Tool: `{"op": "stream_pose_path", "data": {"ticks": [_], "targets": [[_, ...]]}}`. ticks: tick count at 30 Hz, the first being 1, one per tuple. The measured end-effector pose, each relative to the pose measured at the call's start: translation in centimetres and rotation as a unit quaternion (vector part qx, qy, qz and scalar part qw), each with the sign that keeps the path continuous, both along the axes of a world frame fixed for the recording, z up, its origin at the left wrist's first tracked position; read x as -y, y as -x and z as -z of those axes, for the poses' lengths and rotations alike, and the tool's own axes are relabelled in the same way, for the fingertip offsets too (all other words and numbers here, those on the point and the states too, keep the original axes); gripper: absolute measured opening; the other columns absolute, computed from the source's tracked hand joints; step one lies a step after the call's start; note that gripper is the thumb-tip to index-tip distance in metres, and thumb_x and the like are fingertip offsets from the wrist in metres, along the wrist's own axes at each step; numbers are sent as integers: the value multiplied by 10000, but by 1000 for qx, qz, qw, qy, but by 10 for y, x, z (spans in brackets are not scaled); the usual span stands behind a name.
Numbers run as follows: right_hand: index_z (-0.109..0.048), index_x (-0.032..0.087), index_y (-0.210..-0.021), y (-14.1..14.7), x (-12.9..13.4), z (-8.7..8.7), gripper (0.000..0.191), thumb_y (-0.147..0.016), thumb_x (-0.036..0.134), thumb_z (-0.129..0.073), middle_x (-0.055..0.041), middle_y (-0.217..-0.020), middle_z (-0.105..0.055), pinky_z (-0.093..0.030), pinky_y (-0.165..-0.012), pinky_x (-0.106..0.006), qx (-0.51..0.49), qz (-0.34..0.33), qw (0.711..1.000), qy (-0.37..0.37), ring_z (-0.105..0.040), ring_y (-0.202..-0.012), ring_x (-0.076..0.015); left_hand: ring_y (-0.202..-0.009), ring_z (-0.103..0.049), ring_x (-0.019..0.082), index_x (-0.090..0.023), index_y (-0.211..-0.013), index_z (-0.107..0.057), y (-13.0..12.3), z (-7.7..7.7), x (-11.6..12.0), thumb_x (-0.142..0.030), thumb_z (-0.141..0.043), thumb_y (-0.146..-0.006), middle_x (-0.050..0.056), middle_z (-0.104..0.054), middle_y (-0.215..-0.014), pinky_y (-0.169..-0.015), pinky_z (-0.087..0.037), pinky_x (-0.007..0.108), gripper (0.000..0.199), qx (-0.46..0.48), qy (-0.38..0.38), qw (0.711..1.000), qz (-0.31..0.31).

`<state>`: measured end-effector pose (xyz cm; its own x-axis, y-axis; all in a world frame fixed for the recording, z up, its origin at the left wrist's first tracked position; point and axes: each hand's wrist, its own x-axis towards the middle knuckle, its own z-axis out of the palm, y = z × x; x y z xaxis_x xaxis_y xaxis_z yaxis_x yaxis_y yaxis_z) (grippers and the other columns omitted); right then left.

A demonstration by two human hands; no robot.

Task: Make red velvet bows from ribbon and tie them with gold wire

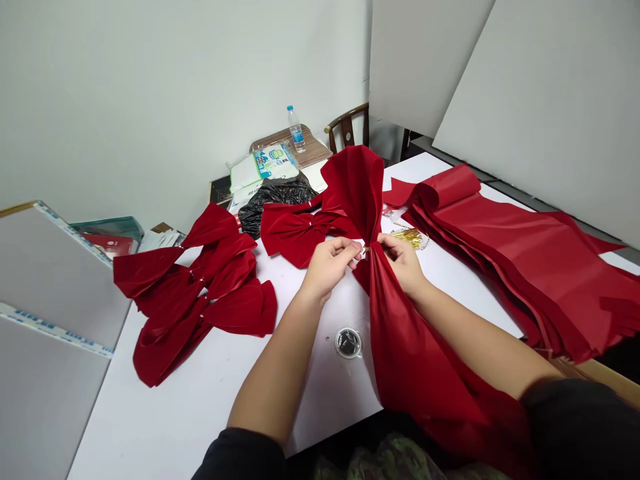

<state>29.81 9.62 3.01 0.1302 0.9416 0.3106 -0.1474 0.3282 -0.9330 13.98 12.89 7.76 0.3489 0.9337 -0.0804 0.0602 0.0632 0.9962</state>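
Near the middle of the desk [210,393], your left hand [327,267] and right hand [403,263] pinch the gathered waist of a red velvet ribbon [415,347], fingers [353,248] closed. It's soft, light and floppy; hold it at that pinch.

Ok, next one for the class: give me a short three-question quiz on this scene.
1. True or false: the left hand and right hand both pinch the red velvet strip at its gathered middle.
2. Which lies nearer the right hand: the gold ties or the plastic water bottle?
3. On which side of the hands, in this view, lies the stack of red velvet strips?

Key: 1 true; 2 the gold ties; 3 the right.
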Motion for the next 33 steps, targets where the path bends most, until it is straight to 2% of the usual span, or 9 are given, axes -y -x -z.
{"op": "stream_pose_path", "data": {"ticks": [2,4,6,10,14,16,23,27,33], "targets": [[-617,178,-751,-2,-1,-2,455,-682,528,-899,-11,-699,-633,-485,-622,-249,-22,-12,999,38,-556,-637,-129,-676,-607,104,-149,-877,-724,7,2,-3,-225,-689,-881,47,-707,-824,-565,-449,205,84,-60,-182,981,-30],[-634,179,-763,-5,-2,-2,454,-635,494,-934,-4,-698,-629,-499,-618,-246,-32,-41,996,68,-566,-632,-126,-777,-654,130,-173,-984,-750,13,4,-5,-217,-693,-914,62,-745,-944,-610,-480,221,101,-105,-348,932,-15],[-649,181,-768,-9,-3,-1,451,-607,476,-950,-9,-720,-650,-521,-629,-249,-34,-66,994,83,-587,-642,-131,-859,-690,151,-191,-1026,-761,17,6,-7,-223,-690,-949,70,-762,-1004,-646,-507,237,110,-125,-455,881,26],[-660,185,-773,-11,-6,1,456,-613,506,-942,-21,-744,-676,-556,-650,-261,-32,-95,991,94,-633,-677,-153,-891,-718,170,-187,-986,-763,20,8,-8,-212,-675,-980,75,-776,-967,-774,-561,286,92,-140,-546,825,37],[-665,177,-766,-8,-5,1,454,-622,507,-941,-17,-720,-672,-545,-645,-249,-27,-96,991,84,-626,-662,-145,-857,-708,179,-175,-951,-754,20,9,-10,-211,-687,-970,76,-779,-927,-802,-562,314,79,-158,-583,796,31],[-668,173,-753,-5,-4,0,455,-639,530,-927,-24,-735,-683,-542,-652,-249,-18,-83,994,65,-619,-661,-142,-836,-700,176,-176,-931,-749,21,8,-10,-218,-697,-961,69,-779,-912,-786,-553,311,74,-164,-577,799,30],[-671,170,-759,0,-3,0,378,-743,483,-882,-32,-771,-704,-534,-690,-236,-6,-64,998,-4,-627,-678,-132,-750,-663,153,-190,-836,-736,22,5,-6,-177,-717,-883,27,-767,-834,-721,-514,282,53,-196,-493,847,28],[-681,171,-778,0,-5,3,369,-770,492,-862,-27,-761,-691,-533,-686,-251,21,-35,999,-26,-600,-651,-129,-744,-661,158,-188,-795,-712,12,9,-2,-163,-692,-837,30,-755,-819,-717,-511,283,53,-186,-440,879,-4],[-713,178,-836,-1,-6,10,287,-837,445,-818,-27,-802,-688,-510,-700,-261,68,26,994,-79,-623,-718,-144,-708,-650,150,-163,-774,-696,-6,12,4,-163,-678,-769,26,-725,-757,-715,-508,269,19,-99,-244,964,-33]]}}
